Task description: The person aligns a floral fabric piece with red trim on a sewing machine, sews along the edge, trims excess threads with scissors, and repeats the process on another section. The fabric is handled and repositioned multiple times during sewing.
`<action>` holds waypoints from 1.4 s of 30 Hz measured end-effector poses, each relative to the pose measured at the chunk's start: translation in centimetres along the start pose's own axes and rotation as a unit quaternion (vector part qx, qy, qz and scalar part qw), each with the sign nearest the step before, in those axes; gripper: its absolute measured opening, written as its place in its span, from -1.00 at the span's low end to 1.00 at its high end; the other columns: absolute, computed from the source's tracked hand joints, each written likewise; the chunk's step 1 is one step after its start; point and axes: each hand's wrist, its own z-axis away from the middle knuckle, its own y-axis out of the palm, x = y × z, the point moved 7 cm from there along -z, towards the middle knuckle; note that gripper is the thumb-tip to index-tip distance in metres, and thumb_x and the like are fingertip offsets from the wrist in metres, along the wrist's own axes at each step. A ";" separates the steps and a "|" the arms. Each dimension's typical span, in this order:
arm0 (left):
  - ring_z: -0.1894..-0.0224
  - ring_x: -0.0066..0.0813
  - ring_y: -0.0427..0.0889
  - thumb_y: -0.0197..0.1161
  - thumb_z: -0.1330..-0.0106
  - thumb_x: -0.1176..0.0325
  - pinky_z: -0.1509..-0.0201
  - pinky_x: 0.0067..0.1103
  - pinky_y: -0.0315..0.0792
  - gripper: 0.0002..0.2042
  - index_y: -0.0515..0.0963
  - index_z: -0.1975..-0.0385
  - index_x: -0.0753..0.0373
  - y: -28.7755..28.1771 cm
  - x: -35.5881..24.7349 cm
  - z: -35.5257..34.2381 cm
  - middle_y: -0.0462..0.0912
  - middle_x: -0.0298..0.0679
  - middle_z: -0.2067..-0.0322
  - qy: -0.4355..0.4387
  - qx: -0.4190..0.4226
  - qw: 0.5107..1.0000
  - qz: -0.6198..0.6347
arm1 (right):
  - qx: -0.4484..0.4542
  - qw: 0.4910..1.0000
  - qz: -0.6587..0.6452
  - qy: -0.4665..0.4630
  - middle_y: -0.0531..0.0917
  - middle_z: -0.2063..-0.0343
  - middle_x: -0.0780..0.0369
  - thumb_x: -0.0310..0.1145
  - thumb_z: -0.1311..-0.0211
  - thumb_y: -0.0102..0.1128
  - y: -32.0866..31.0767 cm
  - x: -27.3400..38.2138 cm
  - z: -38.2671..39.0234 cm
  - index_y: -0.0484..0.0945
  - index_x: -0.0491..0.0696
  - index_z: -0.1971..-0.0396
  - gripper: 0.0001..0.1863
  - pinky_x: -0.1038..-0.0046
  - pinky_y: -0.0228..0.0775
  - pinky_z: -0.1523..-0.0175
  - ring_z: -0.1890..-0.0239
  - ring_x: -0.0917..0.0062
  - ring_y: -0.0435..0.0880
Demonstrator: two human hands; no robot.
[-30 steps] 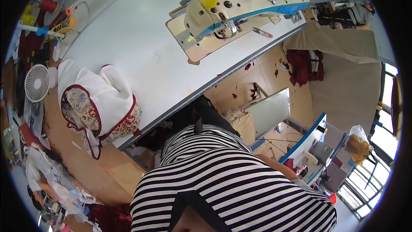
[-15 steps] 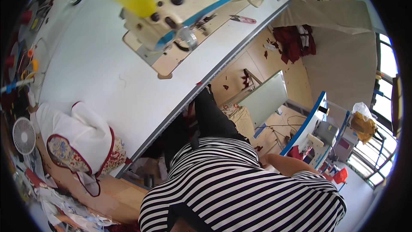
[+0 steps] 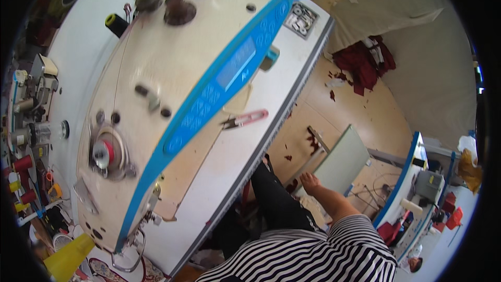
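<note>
My right hand (image 3: 311, 184) is stretched out at the end of my bare forearm, at the near edge of a pale green board (image 3: 342, 159) beside the table. Its fingers look extended, with nothing seen in them; contact with the board is unclear. My left hand is out of view. A cream and blue sewing machine (image 3: 156, 62) fills much of the left side. Pink-handled thread snips (image 3: 248, 119) lie on the white table (image 3: 219, 177) along its blue panel. A red-centred bobbin winder (image 3: 104, 154) sits on the machine's top.
A tray of metal parts (image 3: 301, 19) stands at the table's far corner. Dark red cloth (image 3: 364, 65) and scraps lie on the floor. Another sewing machine (image 3: 430, 185) stands at right. At lower left, a yellow flap (image 3: 70, 257) hangs by the machine head.
My view has shifted, so the sewing machine now looms larger and lower. My right hand has come into sight near the green board. White cloth with patterned trim is now mostly hidden.
</note>
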 end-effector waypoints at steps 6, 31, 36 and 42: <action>0.03 0.01 0.47 0.17 -0.23 0.21 0.00 -0.30 0.36 -0.68 0.49 0.05 0.18 0.4 -3.6 -1.8 0.52 -0.02 0.08 0.000 -0.007 1.000 -0.018 | 0.388 0.915 0.110 -0.017 0.37 -0.23 0.31 -0.13 -0.32 -0.11 1.0 0.8 -2.6 0.32 0.14 -0.24 -0.51 -0.03 -0.26 -0.34 -0.34 0.36 0.18; -0.25 0.00 0.20 0.25 -0.14 0.00 -0.29 -0.20 0.09 -0.38 0.33 -0.18 0.14 6.0 -6.2 1.6 0.31 -0.07 -0.18 0.097 -0.019 0.992 -0.083 | 0.210 0.960 0.115 -0.145 0.59 0.05 0.31 -0.11 0.06 0.34 -5.9 2.2 -13.0 0.62 0.22 0.19 -0.65 0.18 0.16 -0.20 -0.11 0.45 0.49; -0.31 -0.09 0.10 0.29 -0.14 0.02 -0.36 -0.20 -0.01 -0.36 0.30 -0.20 0.16 9.8 -7.2 -3.3 0.25 -0.17 -0.22 0.071 -0.013 0.984 -0.163 | 0.286 0.934 0.121 -0.177 0.65 0.14 0.24 -0.29 0.10 0.40 -5.0 1.0 -15.0 0.55 0.12 0.05 -0.51 0.23 0.45 0.06 -0.01 0.31 0.59; -0.35 -0.16 0.08 -0.12 -0.16 -0.40 -0.40 -0.05 -0.43 -0.20 0.37 -0.18 0.19 12.0 -10.6 -5.5 0.35 -0.18 -0.20 0.034 0.093 0.968 -0.231 | -0.075 0.982 -0.059 -0.163 0.66 0.48 0.12 -0.11 -0.08 0.16 -23.2 2.4 -12.2 0.61 0.02 0.38 -0.74 0.23 0.47 0.23 0.34 0.20 0.65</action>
